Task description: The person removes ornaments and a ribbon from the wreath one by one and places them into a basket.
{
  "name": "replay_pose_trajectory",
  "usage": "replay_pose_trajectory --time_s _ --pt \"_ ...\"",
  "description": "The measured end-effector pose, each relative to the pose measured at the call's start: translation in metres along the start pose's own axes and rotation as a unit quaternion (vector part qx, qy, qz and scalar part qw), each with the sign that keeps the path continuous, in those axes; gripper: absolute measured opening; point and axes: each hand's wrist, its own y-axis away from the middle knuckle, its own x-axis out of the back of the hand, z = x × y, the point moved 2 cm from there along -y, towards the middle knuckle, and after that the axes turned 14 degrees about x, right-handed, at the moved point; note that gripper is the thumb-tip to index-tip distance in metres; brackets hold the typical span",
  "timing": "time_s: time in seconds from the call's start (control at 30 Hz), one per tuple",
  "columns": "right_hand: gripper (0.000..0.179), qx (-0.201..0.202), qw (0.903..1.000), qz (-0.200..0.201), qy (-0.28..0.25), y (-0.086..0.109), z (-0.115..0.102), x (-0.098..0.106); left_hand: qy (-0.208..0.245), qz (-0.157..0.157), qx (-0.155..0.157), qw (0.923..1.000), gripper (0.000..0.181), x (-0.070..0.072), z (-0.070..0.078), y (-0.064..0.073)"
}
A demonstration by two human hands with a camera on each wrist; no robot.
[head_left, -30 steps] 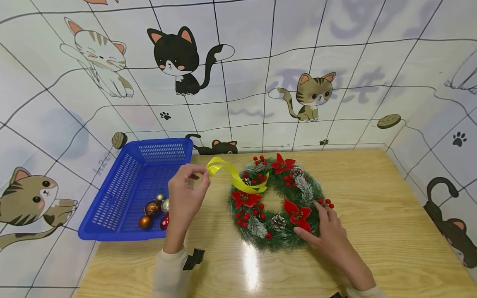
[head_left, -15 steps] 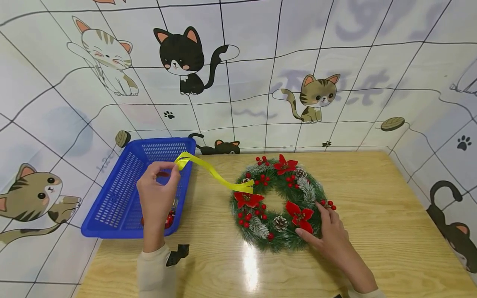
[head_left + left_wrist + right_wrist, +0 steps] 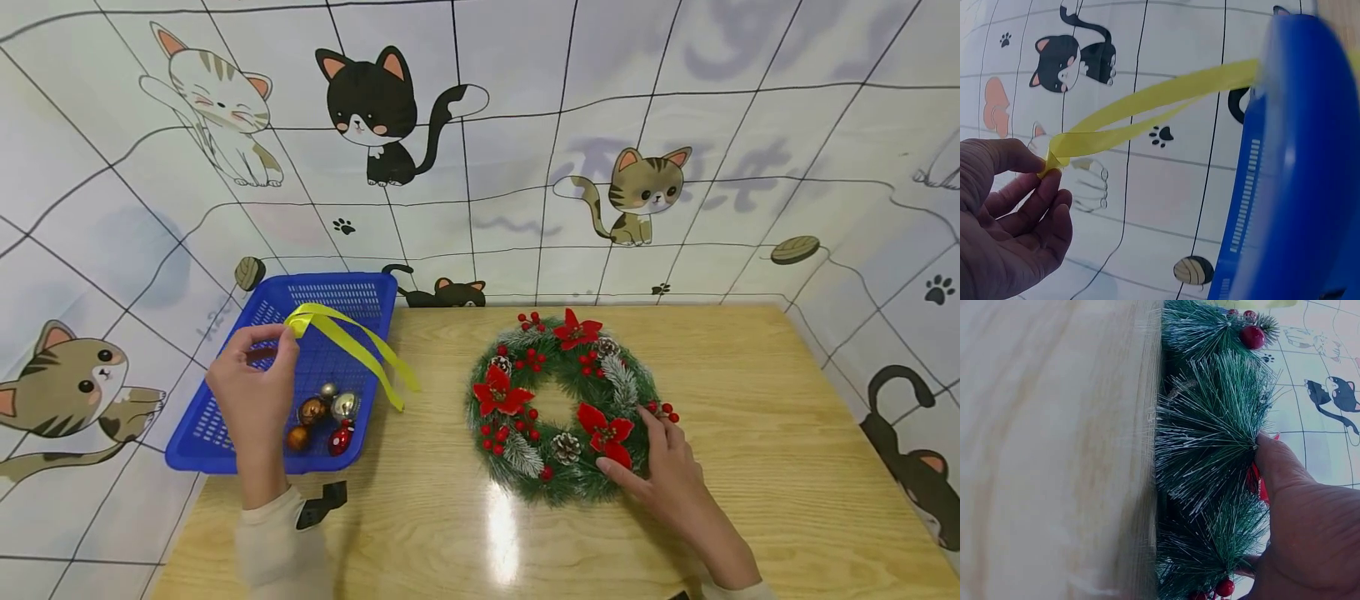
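My left hand [image 3: 255, 379] pinches one end of a yellow ribbon [image 3: 348, 343] between thumb and forefinger, over the blue basket [image 3: 191, 460]. Two loose tails of the ribbon trail to the right, past the basket's side. In the left wrist view, the ribbon [image 3: 1147, 97] shows a fold at the fingertips. A green Christmas wreath [image 3: 555, 483] with red poinsettias, berries and pinecones lies flat on the table. At its lower right edge rests my right hand [image 3: 675, 471], thumb and fingers spread. Its thumb [image 3: 1282, 459] touches the needles in the right wrist view; the other fingers are mostly hidden.
Several ornaments lie in the basket, among them a brown ball [image 3: 313, 410], a gold ball [image 3: 345, 406] and a red one [image 3: 340, 439]. The wooden table [image 3: 750, 400] meets a wall [image 3: 510, 167] with printed cats behind it.
My left hand has moved left, from beside the wreath to over the basket, drawing the ribbon off the wreath. The right hand and the wreath have stayed in place.
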Motion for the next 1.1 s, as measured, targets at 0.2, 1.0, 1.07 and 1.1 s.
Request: replay_pose_trajectory --time_s 0.2,1.0,1.07,1.1 --pt "0.108 -0.003 1.0 -0.002 0.001 0.0 -0.001 0.001 -0.006 0.021 0.052 0.9984 0.027 0.013 -0.007 -0.012" --pt "0.109 -0.005 1.0 -0.004 0.005 -0.002 -0.002 0.0 -0.056 0.043 0.148 0.9864 0.027 0.057 -0.046 -0.043" --pt "0.109 -0.006 1.0 -0.004 0.005 -0.002 -0.002 0.0 -0.067 0.047 0.154 0.9846 0.03 0.062 -0.047 -0.045" --pt "0.109 -0.006 1.0 -0.004 0.004 -0.002 -0.002 0.0 -0.074 0.049 0.159 0.9833 0.031 0.064 -0.047 -0.046"
